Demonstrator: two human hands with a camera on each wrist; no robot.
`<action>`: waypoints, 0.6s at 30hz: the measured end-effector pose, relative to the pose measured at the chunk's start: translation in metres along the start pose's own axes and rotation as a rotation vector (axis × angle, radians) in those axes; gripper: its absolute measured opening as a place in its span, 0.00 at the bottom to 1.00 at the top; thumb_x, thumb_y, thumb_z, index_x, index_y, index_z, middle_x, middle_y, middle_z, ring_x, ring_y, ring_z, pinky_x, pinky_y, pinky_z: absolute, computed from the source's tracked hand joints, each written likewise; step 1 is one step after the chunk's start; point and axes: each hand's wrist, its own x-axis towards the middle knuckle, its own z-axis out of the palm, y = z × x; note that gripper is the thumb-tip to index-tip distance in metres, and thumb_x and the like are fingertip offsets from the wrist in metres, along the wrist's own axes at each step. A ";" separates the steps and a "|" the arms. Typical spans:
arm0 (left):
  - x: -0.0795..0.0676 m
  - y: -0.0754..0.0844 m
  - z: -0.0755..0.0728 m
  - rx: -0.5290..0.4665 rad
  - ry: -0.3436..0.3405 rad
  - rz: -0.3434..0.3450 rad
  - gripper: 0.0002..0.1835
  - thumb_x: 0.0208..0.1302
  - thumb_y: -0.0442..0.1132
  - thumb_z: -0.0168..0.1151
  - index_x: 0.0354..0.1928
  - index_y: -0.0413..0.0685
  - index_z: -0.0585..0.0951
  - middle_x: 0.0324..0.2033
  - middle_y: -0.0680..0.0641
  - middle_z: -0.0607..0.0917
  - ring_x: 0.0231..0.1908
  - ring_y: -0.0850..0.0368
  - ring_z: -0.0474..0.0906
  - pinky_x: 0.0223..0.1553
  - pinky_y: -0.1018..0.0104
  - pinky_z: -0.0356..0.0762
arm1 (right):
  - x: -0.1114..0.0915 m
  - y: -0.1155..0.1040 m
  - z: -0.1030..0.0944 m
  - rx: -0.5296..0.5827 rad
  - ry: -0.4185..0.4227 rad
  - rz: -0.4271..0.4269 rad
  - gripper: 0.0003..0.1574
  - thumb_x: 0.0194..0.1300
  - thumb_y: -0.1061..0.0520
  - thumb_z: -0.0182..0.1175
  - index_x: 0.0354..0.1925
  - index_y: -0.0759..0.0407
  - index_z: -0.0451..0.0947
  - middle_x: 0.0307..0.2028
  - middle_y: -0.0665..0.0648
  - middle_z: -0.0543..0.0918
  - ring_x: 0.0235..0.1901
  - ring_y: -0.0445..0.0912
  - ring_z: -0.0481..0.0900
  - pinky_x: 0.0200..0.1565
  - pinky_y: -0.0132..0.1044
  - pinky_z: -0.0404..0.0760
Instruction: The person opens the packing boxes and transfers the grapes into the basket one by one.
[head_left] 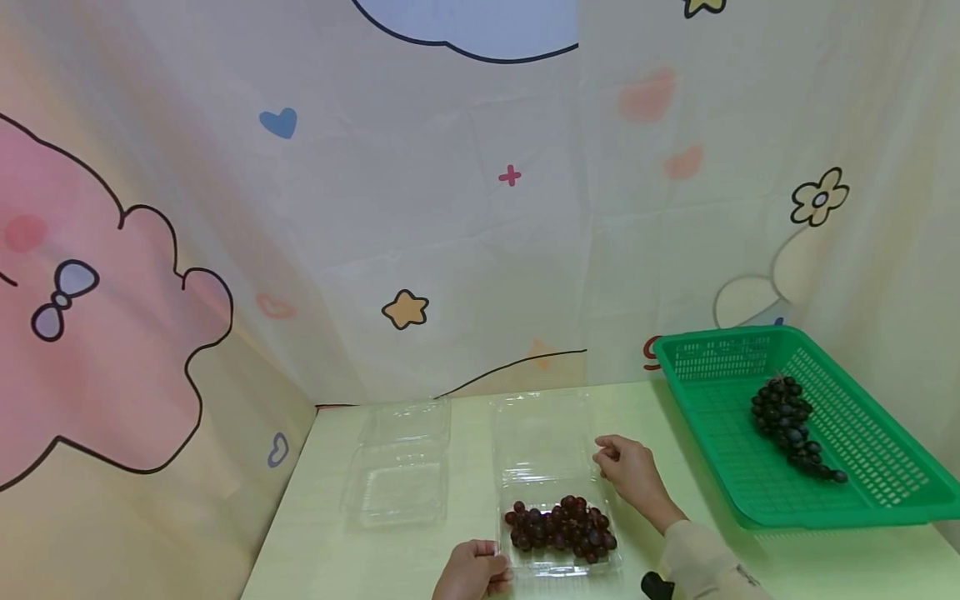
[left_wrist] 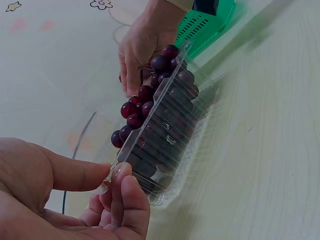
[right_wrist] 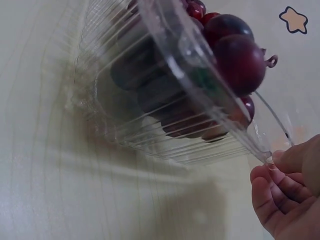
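A clear plastic clamshell box (head_left: 558,572) stands with its base toward me and its lid (head_left: 542,433) folded back behind it. Dark red grapes (head_left: 561,528) fill the base, some rising above the rim in the left wrist view. My left hand (head_left: 472,568) pinches the rim at the box's left side between thumb and fingers. Beyond the right side of the box, my right hand (head_left: 632,473) is at the lid's right edge. Its thumb and fingers pinch the thin plastic edge in the right wrist view, where the grapes (right_wrist: 240,62) loom large behind the ribbed wall.
Another open clear box (head_left: 401,487) lies to the left on the pale table (head_left: 300,533). At the right, a green plastic basket (head_left: 701,446) holds a bunch of dark grapes (head_left: 783,417). A printed curtain (head_left: 465,233) hangs along the table's back edge.
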 end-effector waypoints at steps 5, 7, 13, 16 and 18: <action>-0.001 0.001 -0.001 -0.013 -0.008 0.018 0.04 0.68 0.23 0.60 0.37 0.33 0.74 0.28 0.45 0.82 0.28 0.59 0.81 0.34 0.68 0.85 | 0.001 0.002 0.003 -0.023 -0.015 0.016 0.17 0.68 0.67 0.63 0.52 0.78 0.80 0.27 0.56 0.84 0.24 0.42 0.78 0.28 0.35 0.77; -0.001 0.001 -0.001 -0.012 -0.008 0.021 0.04 0.68 0.23 0.60 0.37 0.33 0.74 0.28 0.45 0.82 0.28 0.59 0.80 0.33 0.68 0.85 | 0.001 0.003 0.003 -0.029 -0.020 0.029 0.17 0.68 0.67 0.63 0.52 0.78 0.80 0.25 0.55 0.83 0.23 0.42 0.77 0.27 0.35 0.76; 0.000 0.000 0.000 -0.005 -0.003 0.016 0.04 0.68 0.24 0.60 0.38 0.32 0.74 0.28 0.45 0.82 0.28 0.59 0.81 0.33 0.68 0.84 | 0.002 0.005 0.005 -0.032 -0.031 0.057 0.18 0.68 0.67 0.63 0.52 0.79 0.80 0.25 0.55 0.83 0.22 0.43 0.76 0.25 0.35 0.74; 0.001 0.000 0.000 -0.003 0.002 0.003 0.04 0.68 0.24 0.60 0.39 0.32 0.74 0.28 0.45 0.82 0.28 0.59 0.81 0.33 0.68 0.84 | 0.002 0.006 0.006 -0.047 -0.041 0.064 0.17 0.68 0.66 0.63 0.50 0.78 0.81 0.23 0.54 0.82 0.22 0.42 0.75 0.25 0.34 0.73; 0.001 0.000 0.000 0.000 0.006 -0.006 0.04 0.68 0.24 0.60 0.39 0.32 0.74 0.28 0.44 0.83 0.28 0.59 0.81 0.33 0.68 0.84 | 0.002 0.006 0.005 -0.056 -0.052 0.068 0.16 0.67 0.66 0.63 0.50 0.78 0.82 0.23 0.53 0.82 0.22 0.42 0.75 0.25 0.34 0.73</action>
